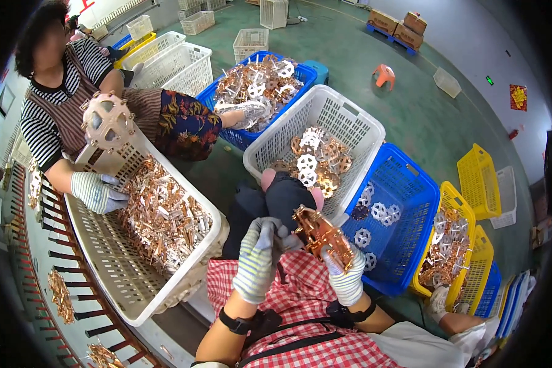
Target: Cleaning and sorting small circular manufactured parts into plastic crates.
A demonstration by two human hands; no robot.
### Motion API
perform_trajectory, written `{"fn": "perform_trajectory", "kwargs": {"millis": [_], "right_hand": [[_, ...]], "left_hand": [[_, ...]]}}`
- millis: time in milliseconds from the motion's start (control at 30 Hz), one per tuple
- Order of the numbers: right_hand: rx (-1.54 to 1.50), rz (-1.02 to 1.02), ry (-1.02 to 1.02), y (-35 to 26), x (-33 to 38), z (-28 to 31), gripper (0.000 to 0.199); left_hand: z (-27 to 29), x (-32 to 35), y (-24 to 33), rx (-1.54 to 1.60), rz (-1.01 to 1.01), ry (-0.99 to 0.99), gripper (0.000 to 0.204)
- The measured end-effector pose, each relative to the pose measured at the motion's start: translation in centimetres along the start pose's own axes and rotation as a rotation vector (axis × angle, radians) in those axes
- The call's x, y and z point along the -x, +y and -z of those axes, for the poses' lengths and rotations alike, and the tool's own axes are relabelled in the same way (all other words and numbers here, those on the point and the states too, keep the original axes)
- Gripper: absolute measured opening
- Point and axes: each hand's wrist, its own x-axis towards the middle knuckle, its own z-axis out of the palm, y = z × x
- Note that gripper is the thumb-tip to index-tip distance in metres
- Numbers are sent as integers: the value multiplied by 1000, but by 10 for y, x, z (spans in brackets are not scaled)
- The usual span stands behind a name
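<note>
Above my lap, my right hand (345,276), in a striped work glove, grips a copper-coloured round metal part (322,238) with small posts along its rim. The part is tilted almost edge-on. Just left of it is my left hand (257,257), gloved the same way, with its fingers bent together; anything between the fingertips is hidden. To my left, a white plastic crate (142,311) holds a heap of small copper and silver metal pieces (161,214). Ahead, another white crate (360,126) contains openwork metal discs (308,165), silver and copper.
A blue crate (405,184) at right holds a few silver discs. Beyond it stand yellow crates (475,165). A full blue crate (306,76) sits farther ahead. At left, a co-worker in striped gloves holds a round metal disc (107,121). A slatted rack (95,311) runs along the left.
</note>
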Motion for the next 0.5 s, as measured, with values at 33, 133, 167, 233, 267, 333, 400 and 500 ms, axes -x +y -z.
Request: {"fn": "perform_trajectory", "kwargs": {"millis": [33, 133, 167, 233, 267, 333, 400, 500], "right_hand": [[76, 44, -46, -6, -1, 1, 36], [100, 188, -139, -34, -13, -2, 40], [104, 186, -135, -32, -12, -2, 40], [233, 315, -127, -24, -9, -3, 42], [219, 336, -97, -27, -14, -7, 46], [285, 261, -140, -28, -13, -4, 42], [302, 195, -135, -31, -13, -4, 37], [-273, -102, 254, -12, -9, -21, 28]], "left_hand": [[1, -2, -2, -1, -3, 3, 20], [28, -17, -24, -1119, -476, 74, 14], [8, -19, -16, -1404, -950, -37, 20], [10, -26, -23, -1380, -895, 14, 24], [15, -29, -29, -1390, -896, 20, 24], [20, -36, -36, -1402, -961, 119, 21], [22, -37, -41, -1329, -934, 121, 20], [17, -31, -53, -990, -889, 194, 19]]}}
